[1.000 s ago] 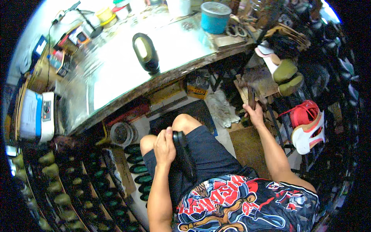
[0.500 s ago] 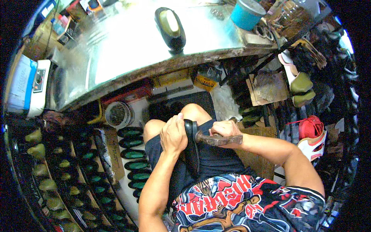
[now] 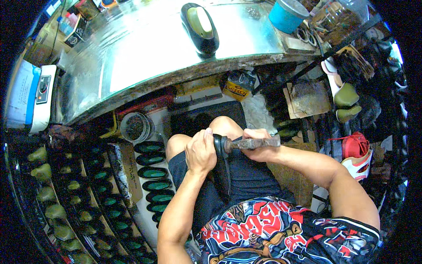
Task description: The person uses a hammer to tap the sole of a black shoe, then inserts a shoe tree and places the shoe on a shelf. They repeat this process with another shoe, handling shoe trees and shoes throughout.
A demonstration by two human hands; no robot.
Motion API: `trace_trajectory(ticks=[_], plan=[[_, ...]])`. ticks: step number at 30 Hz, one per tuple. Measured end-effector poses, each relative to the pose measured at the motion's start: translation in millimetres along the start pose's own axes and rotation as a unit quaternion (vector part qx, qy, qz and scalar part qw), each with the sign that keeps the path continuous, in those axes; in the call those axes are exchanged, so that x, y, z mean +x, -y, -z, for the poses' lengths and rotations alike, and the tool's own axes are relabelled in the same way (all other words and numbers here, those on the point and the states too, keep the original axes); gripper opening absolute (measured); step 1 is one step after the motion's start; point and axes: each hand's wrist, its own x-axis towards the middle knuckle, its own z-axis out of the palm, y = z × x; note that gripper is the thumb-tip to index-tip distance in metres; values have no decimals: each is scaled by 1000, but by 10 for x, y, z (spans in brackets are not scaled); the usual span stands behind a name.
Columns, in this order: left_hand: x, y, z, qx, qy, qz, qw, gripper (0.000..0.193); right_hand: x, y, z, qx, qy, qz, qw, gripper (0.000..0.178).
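Observation:
A black shoe (image 3: 222,174) rests on edge across my lap, over dark shorts. My left hand (image 3: 200,152) is closed around its far part, fingers wrapped over the side. From the right, my right hand (image 3: 259,152) grips a hammer (image 3: 255,143) with a worn metal head. The hammer's round face is at the right side of the shoe near its far end; whether it touches cannot be made out. Most of the hammer's handle is hidden behind its head and my fingers. Another black shoe (image 3: 200,28) with a pale insole lies on the glass-topped bench.
The bench (image 3: 184,72) runs ahead of my knees, with a blue tub (image 3: 288,16) at its right. A clear bucket (image 3: 134,127) stands below. Rows of dark shoes (image 3: 154,173) fill the left. Red-and-white shoes (image 3: 355,145) and olive shoe lasts (image 3: 346,95) sit at right.
The hammer and my right hand have shifted away from me, toward the shoe's far end, and the head has tilted slightly. My left hand keeps its hold. The whole view has shifted a little.

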Motion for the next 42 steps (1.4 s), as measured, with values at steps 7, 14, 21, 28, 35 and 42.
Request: trace_trajectory(ticks=[7, 14, 21, 28, 35, 42], plan=[[1, -6, 58, -48, 20, -35, 998, 41, 75, -125, -29, 36, 63, -53, 996, 11], [-122, -352, 520, -77, -113, -136, 981, 21, 84, 177, 407, 82, 135, -41, 987, 20], [-452, -362, 511, -101, -156, -129, 974, 22, -228, 666, 287, 98, 17, -32, 995, 26], [-606, -113, 299, -140, -135, -100, 976, 25, -170, 238, 44, 21, 112, 39, 993, 14], [-728, -431, 556, 44, -139, -95, 985, 31, 190, 81, 355, 38, 438, -299, 847, 42], [-1346, -450, 365, -796, 72, 415, 436, 97, -453, 397, 236, 87, 247, -161, 952, 33]])
